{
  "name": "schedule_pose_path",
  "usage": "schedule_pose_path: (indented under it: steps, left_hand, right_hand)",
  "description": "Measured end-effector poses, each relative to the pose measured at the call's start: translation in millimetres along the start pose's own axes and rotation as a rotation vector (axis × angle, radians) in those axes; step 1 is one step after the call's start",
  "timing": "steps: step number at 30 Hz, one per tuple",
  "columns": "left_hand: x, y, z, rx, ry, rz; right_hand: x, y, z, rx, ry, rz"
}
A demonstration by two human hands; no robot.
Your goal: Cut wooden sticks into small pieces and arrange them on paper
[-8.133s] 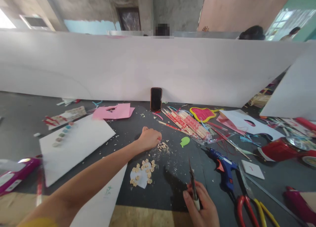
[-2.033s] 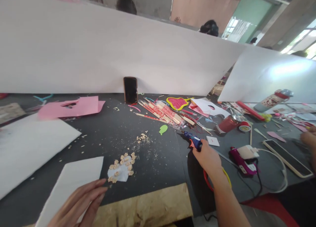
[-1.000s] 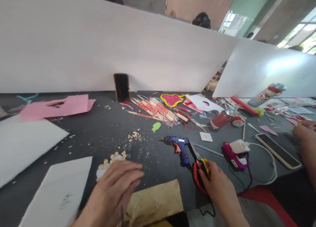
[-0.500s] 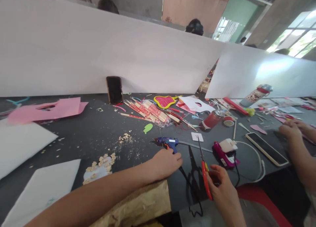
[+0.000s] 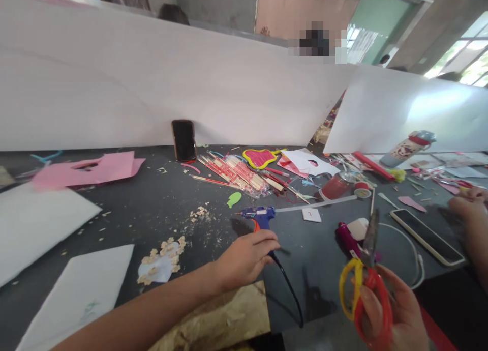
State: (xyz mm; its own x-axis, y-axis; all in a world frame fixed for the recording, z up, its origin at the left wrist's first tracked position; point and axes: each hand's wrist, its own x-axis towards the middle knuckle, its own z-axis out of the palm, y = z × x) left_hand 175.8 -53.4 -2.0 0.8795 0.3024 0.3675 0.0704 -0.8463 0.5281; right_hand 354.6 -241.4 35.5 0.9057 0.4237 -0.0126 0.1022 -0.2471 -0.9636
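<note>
My left hand (image 5: 249, 257) is wrapped round the handle of a blue glue gun (image 5: 263, 213), whose nozzle points left above the table. A long clear glue stick (image 5: 320, 204) juts from its back end, and a black cord hangs from the grip. In my right hand (image 5: 400, 305) are scissors (image 5: 369, 285) with one red and one yellow handle loop, held near the table's front edge, blades upward and together. Left of the glue gun lies a pale heart-shaped piece (image 5: 162, 264) with small wood bits along its edge.
A purple power adapter (image 5: 348, 241) and a phone (image 5: 427, 236) lie at the right, near another person's hand (image 5: 468, 203). Wrapped chopsticks (image 5: 236, 173), a red jar (image 5: 337, 185) and a standing phone (image 5: 184, 140) are farther back. White board (image 5: 213, 86) walls the far side.
My left hand has raised the glue gun, swinging its glue stick up. My right hand has moved right and turned the scissors so both loops show.
</note>
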Motion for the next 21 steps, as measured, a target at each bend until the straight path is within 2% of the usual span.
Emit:
schedule_pose_path:
  steps: [2, 4, 8, 12, 17, 19, 21]
  left_hand:
    - [-7.0, 1.9, 0.1, 0.100, 0.047, 0.070]
    - [-12.0, 5.4, -3.3, 0.228, 0.086, 0.147]
    - [-17.8, 16.5, -18.3, 0.387, 0.107, 0.236]
    - [-23.7, 26.0, -33.8, 0.429, 0.097, 0.250]
    - [-33.6, 31.5, -42.4, 0.387, 0.096, 0.248]
    - [-37.0, 32.4, -42.7, 0.371, 0.113, 0.262]
    - [-39.8, 32.9, -41.4, 0.361, 0.100, 0.285]
  right_hand:
    - [-0.8, 7.0, -3.4, -0.001, -0.030, 0.020]
    - [2.4, 14.2, -5.5, -0.100, -0.020, 0.013]
    - [16.8, 27.5, -2.8, -0.498, 0.009, -0.049]
    - [33.1, 40.2, 10.4, -0.818, -0.077, -0.166]
    - [46.3, 38.9, 44.4, -0.828, -0.184, -0.567]
    - [44.6, 31.7, 59.5, -0.774, -0.220, -0.664]
    - [35.8, 23.2, 72.4, -0.727, -0.273, -0.700]
